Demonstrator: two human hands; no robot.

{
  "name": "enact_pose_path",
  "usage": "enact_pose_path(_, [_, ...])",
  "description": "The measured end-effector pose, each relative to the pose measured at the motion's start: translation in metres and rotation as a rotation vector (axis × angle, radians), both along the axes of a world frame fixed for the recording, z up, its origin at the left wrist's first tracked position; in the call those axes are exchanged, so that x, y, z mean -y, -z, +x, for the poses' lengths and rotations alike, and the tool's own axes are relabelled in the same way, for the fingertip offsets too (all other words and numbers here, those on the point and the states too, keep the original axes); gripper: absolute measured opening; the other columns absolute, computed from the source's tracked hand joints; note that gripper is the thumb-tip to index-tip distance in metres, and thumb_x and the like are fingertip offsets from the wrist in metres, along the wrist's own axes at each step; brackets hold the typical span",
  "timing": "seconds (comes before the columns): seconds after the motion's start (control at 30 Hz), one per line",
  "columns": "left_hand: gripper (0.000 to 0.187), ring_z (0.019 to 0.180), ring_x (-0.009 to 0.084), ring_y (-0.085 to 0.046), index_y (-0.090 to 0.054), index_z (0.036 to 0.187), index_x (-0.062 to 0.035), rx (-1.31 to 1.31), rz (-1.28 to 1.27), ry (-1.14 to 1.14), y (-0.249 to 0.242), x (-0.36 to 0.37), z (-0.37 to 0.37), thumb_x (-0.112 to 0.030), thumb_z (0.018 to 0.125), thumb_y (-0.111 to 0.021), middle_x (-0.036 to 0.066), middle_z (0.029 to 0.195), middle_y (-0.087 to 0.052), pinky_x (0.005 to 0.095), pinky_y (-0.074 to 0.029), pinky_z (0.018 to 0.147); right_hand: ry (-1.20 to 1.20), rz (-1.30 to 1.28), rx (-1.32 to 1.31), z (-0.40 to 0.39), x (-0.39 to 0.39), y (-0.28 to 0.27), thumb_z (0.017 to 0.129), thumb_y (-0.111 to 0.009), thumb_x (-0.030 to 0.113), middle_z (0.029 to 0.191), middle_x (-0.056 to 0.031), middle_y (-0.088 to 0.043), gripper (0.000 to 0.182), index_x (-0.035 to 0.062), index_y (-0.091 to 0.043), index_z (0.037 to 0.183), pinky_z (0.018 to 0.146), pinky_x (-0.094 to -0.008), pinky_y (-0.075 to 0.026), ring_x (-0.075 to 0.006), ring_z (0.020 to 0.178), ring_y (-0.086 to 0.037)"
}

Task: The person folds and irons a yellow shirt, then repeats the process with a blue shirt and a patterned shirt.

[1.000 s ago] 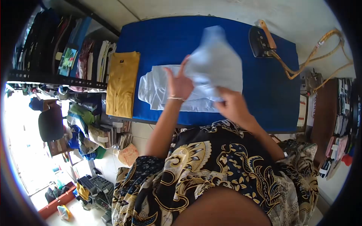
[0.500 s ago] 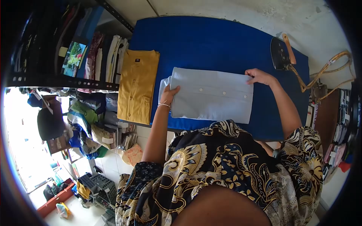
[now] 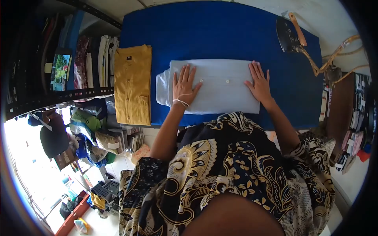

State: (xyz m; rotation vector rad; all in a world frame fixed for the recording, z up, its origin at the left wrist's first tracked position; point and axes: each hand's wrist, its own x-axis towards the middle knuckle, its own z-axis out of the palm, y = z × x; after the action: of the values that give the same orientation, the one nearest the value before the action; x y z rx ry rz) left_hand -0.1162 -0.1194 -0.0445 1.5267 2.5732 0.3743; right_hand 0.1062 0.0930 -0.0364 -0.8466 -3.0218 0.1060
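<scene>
Folded pale blue shirt (image 3: 214, 84) lies flat on the blue table (image 3: 220, 35), its long axis running left to right across the person's front, button row along the middle. Left hand (image 3: 184, 85) rests flat on the shirt's left part, fingers spread and open, holding nothing, a thin bracelet at the wrist. Right hand (image 3: 258, 83) rests flat on the shirt's right edge, also spread and open, gripping nothing. Both hands press down on the shirt from above, equally near, one toward each end. Just left of the shirt, apart from it, lies a folded yellow shirt (image 3: 132, 84). Beyond the shirt's right end, at the table's far right corner, stands a dark iron (image 3: 286, 34) with its cord (image 3: 334, 59) trailing right.
</scene>
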Motion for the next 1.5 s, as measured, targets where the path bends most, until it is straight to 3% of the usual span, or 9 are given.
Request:
enact_pose_path(0.23, [0.067, 0.13, 0.0223, -0.014, -0.022, 0.135, -0.0153, -0.02, -0.086, 0.062, -0.017, 0.034, 0.035, -0.046, 0.08, -0.046, 0.005, 0.141, -0.019, 0.0507, -0.008, 0.103, 0.339, -0.106, -0.618, 0.027, 0.064, -0.01, 0.087, -0.047, 0.027, 0.12, -0.0215, -0.043, 0.052, 0.0032, -0.028, 0.128, 0.088, -0.0427, -0.037, -0.0325, 0.111, -0.044])
enact_pose_path(0.4, [0.072, 0.131, 0.0224, -0.014, -0.02, 0.135, -0.0127, -0.062, -0.013, 0.024, -0.002, 0.027, 0.057, -0.049, 0.079, -0.046, 0.007, 0.141, -0.019, 0.0524, -0.007, 0.103, 0.588, -0.43, -0.598, 0.036, 0.038, -0.03, 0.088, -0.045, 0.022, 0.069, -0.0196, -0.057, 0.042, 0.0032, -0.03, 0.122, 0.054, -0.0428, -0.044, -0.0382, 0.061, -0.057])
enact_pose_path(0.7, [0.069, 0.13, 0.0212, -0.018, -0.024, 0.134, -0.009, 0.058, -0.036, -0.317, -0.023, 0.024, 0.139, -0.038, 0.078, -0.052, 0.007, 0.139, -0.023, 0.0512, -0.007, 0.103, 0.421, 0.497, -0.326, 0.064, -0.2, -0.099, 0.072, -0.064, 0.037, 0.098, -0.0201, -0.055, 0.054, 0.0022, -0.048, 0.11, 0.078, -0.0455, -0.041, -0.0376, 0.097, -0.05])
enact_pose_path(0.9, [0.066, 0.13, 0.0224, -0.016, -0.023, 0.134, -0.0083, 0.011, -0.051, -0.874, 0.002, 0.106, 0.182, -0.037, 0.081, -0.05, 0.009, 0.139, -0.022, 0.0515, -0.007, 0.102, 0.458, 0.161, -0.184, 0.018, -0.327, -0.009, 0.07, -0.068, 0.035, 0.085, -0.0202, -0.059, 0.054, -0.006, -0.051, 0.101, 0.069, -0.0397, -0.045, -0.0332, 0.079, -0.058])
enact_pose_path(1.03, [0.057, 0.127, 0.0233, -0.023, -0.033, 0.128, -0.0105, 0.267, -0.195, -1.146, 0.07, 0.183, 0.256, -0.04, 0.082, -0.047, 0.009, 0.136, -0.028, 0.0527, -0.012, 0.101, 0.963, -0.485, -0.125, -0.005, -0.307, -0.055, 0.07, -0.07, 0.035, 0.062, -0.007, -0.055, 0.039, 0.0028, -0.057, 0.089, 0.049, -0.0302, -0.043, -0.0173, 0.052, -0.053])
enact_pose_path(1.1, [0.051, 0.122, 0.0254, -0.032, -0.042, 0.122, -0.01, 0.605, -0.483, -1.061, 0.083, 0.223, 0.281, -0.043, 0.083, -0.044, 0.011, 0.13, -0.037, 0.0507, -0.019, 0.099, 0.614, -1.124, -0.601, 0.009, -0.338, -0.039, 0.071, -0.067, 0.04, 0.054, -0.0013, -0.048, 0.035, 0.0086, -0.057, 0.085, 0.041, -0.0238, -0.036, -0.0084, 0.043, -0.044])
enact_pose_path(1.23, [0.047, 0.11, 0.0289, -0.044, -0.049, 0.115, -0.008, 1.04, -0.615, -0.647, 0.145, 0.326, 0.316, -0.041, 0.081, -0.046, 0.014, 0.118, -0.049, 0.0421, -0.032, 0.092, 0.653, -1.089, -0.532, -0.006, -0.218, -0.124, 0.072, -0.066, 0.04, 0.054, 0.0016, -0.047, 0.034, 0.0095, -0.056, 0.081, 0.038, -0.0227, -0.033, -0.0076, 0.04, -0.043])
enact_pose_path(1.37, [0.046, 0.101, 0.0307, -0.052, -0.051, 0.112, -0.007, 0.703, -0.283, -0.472, 0.235, 0.41, 0.307, -0.037, 0.077, -0.052, 0.015, 0.109, -0.055, 0.0345, -0.041, 0.085, 0.3, -1.058, -0.181, -0.042, -0.077, -0.165, 0.071, -0.068, 0.029, 0.045, 0.0044, -0.04, 0.025, 0.0076, -0.055, 0.072, 0.033, -0.0218, -0.031, -0.0069, 0.034, -0.039])
enact_pose_path(1.5, [0.041, 0.097, 0.0309, -0.054, -0.053, 0.108, -0.0067, 0.776, -0.224, -0.963, 0.234, 0.435, 0.239, -0.036, 0.079, -0.051, 0.017, 0.103, -0.057, 0.0377, -0.042, 0.083, 0.235, -0.986, 0.076, -0.109, 0.04, -0.108, 0.067, -0.071, 0.028, 0.067, -0.0054, -0.052, 0.046, -0.0035, -0.048, 0.091, 0.043, -0.0244, -0.04, -0.011, 0.052, -0.051])
